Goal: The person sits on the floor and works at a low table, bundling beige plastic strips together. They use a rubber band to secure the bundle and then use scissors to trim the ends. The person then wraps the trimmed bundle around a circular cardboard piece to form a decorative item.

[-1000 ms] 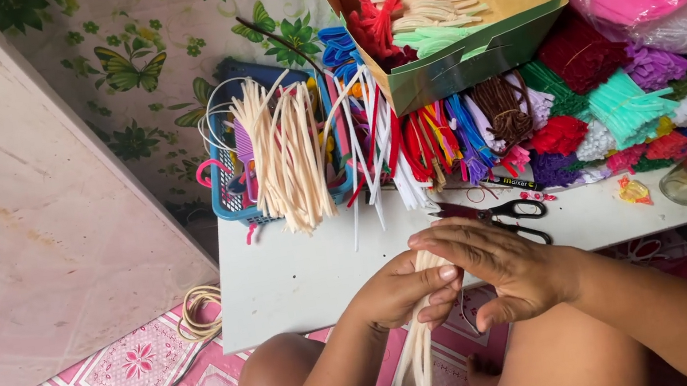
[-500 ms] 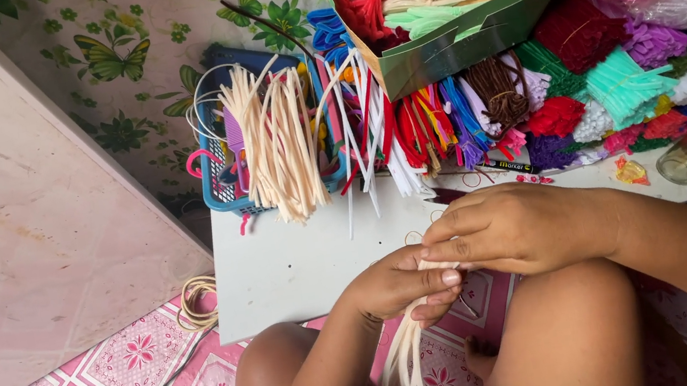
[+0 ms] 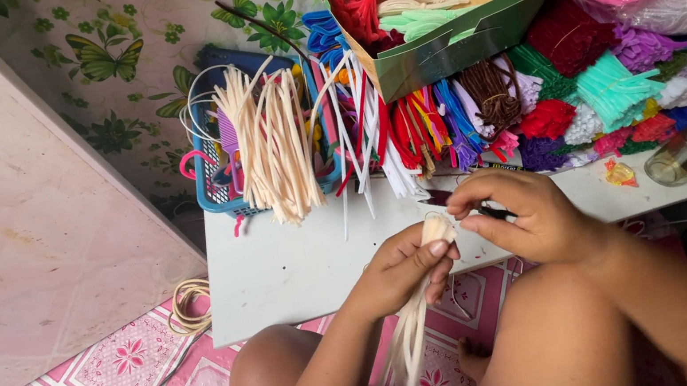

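My left hand (image 3: 403, 267) grips a bundle of cream pipe cleaners (image 3: 413, 340) near its top end; the rest hangs down between my knees. My right hand (image 3: 522, 217) hovers just right of the bundle's top, fingers pinched close to it, with dark scissors (image 3: 452, 198) partly hidden beneath it. Both hands are over the front edge of a low white table (image 3: 283, 273).
A blue basket (image 3: 218, 193) holds more cream pipe cleaners (image 3: 270, 145). Coloured pipe cleaners (image 3: 415, 125) and fuzzy bundles (image 3: 607, 89) line the table's back. A cardboard box (image 3: 463, 24) sits above them. A glass jar (image 3: 679, 157) lies at right. A cord coil (image 3: 187, 300) rests on the pink tiled floor.
My right hand has lifted slightly off the left and now pinches near the bundle's top. The view has shifted a little; the scissors are now mostly covered.
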